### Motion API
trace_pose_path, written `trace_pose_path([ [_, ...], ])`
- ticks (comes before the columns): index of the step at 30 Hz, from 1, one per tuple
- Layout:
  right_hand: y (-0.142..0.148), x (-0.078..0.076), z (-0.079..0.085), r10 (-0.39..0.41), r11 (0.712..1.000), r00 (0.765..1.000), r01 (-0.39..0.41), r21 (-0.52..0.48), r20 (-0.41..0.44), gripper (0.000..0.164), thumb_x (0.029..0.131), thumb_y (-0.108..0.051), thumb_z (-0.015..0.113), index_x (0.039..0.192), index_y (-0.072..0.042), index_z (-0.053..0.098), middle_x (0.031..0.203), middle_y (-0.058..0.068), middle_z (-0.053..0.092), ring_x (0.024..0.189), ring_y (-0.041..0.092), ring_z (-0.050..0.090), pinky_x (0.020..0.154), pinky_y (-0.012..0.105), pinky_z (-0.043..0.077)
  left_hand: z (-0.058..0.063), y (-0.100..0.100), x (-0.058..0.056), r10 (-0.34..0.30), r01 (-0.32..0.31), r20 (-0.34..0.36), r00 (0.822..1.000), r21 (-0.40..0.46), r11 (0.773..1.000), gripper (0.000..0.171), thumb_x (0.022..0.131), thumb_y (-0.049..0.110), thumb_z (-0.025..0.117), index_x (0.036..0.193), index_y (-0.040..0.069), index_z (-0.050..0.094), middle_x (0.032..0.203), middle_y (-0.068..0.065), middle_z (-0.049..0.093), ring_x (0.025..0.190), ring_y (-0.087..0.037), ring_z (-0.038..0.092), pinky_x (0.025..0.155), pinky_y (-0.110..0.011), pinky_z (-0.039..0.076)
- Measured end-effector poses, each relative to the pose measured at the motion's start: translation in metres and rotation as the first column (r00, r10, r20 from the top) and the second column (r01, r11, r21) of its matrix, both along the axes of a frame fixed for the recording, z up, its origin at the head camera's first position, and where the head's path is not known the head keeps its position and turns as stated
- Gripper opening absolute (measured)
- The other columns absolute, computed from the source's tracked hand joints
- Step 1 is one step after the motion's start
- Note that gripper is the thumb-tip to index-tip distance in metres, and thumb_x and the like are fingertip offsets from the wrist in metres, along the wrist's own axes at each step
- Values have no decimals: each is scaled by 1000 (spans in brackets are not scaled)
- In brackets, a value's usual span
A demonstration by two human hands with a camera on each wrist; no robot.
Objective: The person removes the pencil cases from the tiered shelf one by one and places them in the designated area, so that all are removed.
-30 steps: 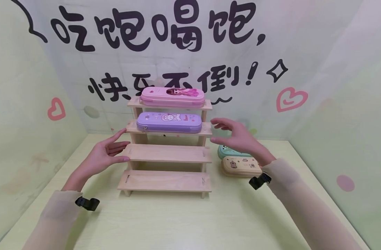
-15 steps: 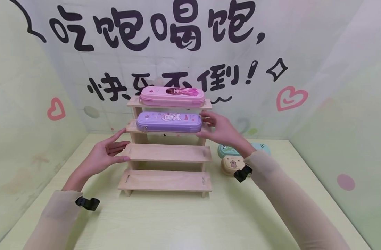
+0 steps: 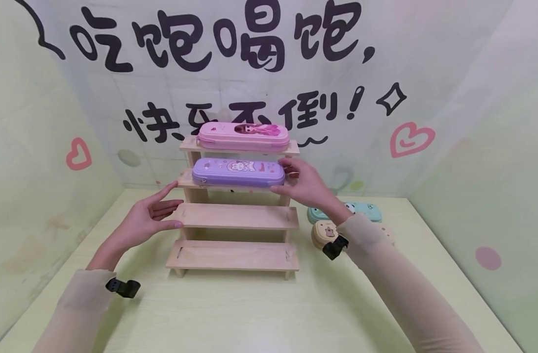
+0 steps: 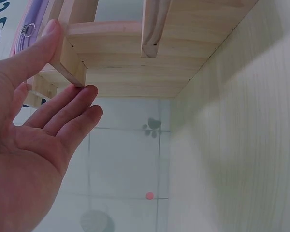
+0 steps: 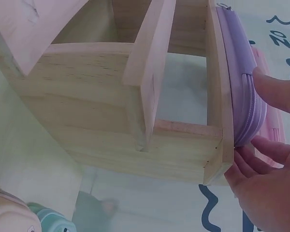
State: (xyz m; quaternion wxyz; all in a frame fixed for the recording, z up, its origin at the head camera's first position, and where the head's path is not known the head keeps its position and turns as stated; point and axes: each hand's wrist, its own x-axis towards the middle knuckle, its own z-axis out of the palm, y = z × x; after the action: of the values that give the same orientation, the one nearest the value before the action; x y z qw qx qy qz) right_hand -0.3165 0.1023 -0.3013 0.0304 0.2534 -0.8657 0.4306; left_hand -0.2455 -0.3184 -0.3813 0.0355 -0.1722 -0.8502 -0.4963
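Note:
A four-step display shelf of pale wood [image 3: 239, 215] stands on the table. On its second step from the top lies a purple zipped pencil case [image 3: 238, 172] with a cartoon print. My right hand [image 3: 305, 182] holds the case's right end, the thumb in front and the fingers behind, as the right wrist view shows with the purple case [image 5: 241, 77]. My left hand [image 3: 140, 220] touches the shelf's left side with fairly straight fingers. In the left wrist view, fingertips of the left hand [image 4: 38, 140] meet the end of a wooden board [image 4: 70, 63].
A pink pencil case [image 3: 243, 136] lies on the top step. Right of the shelf, a mint-green pencil case [image 3: 367, 211] and a beige pencil case [image 3: 323, 234] lie on the table, partly behind the right forearm. A printed backdrop [image 3: 427, 88] encloses the table.
My right hand has come in from the right and taken hold of the purple pencil case's right end. The case has shifted very slightly. My left hand stays in place.

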Motion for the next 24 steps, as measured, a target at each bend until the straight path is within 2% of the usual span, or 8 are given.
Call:
trace_pose_path([
  [9, -4, 0, 2, -24, 1000, 1000, 24, -9, 20, 65, 87, -19, 90, 142, -1, 59, 137, 15, 64, 125, 32, 64, 108, 41, 54, -1, 0, 0, -1, 1, 3, 1000, 5, 1000, 102, 87, 16, 90, 167, 34, 30, 146, -24, 59, 135, -42, 56, 103, -34, 52],
  [13, -4, -3, 4, -12, 1000, 1000, 12, -5, 22, 73, 87, -21, 90, 147, 1, 56, 141, 17, 62, 127, 32, 62, 109, 42, 52, 1, 0, 0, -2, 2, 5, 1000, 10, 1000, 102, 87, 15, 90, 167, 34, 30, 146, -25, 59, 134, -42, 56, 101, -28, 53],
  [17, -6, -6, 5, 25, 1000, 998, -25, 2, 50, 81, 88, -21, 89, 154, 2, 49, 147, 19, 58, 130, 34, 60, 112, 46, 50, 1, -1, 0, 0, 0, 6, 1000, 2, 1000, 102, 87, 15, 90, 167, 35, 30, 147, -25, 58, 135, -41, 57, 102, -33, 53],
  [20, -7, -7, 6, 36, 999, 996, -35, -5, 77, 79, 89, -19, 88, 154, 3, 48, 146, 20, 58, 129, 33, 61, 111, 47, 51, 0, -1, 0, 2, -2, 7, 1000, -2, 1000, 102, 87, 16, 90, 167, 35, 30, 147, -24, 58, 135, -41, 57, 103, -38, 52],
  [24, -7, -6, 6, 35, 999, 995, -32, -28, 98, 76, 88, -15, 88, 152, 3, 51, 143, 19, 60, 129, 32, 62, 111, 45, 51, 0, -1, 0, 3, -3, 8, 1000, -3, 1000, 102, 87, 16, 90, 167, 36, 30, 147, -24, 58, 135, -41, 56, 102, -37, 53],
])
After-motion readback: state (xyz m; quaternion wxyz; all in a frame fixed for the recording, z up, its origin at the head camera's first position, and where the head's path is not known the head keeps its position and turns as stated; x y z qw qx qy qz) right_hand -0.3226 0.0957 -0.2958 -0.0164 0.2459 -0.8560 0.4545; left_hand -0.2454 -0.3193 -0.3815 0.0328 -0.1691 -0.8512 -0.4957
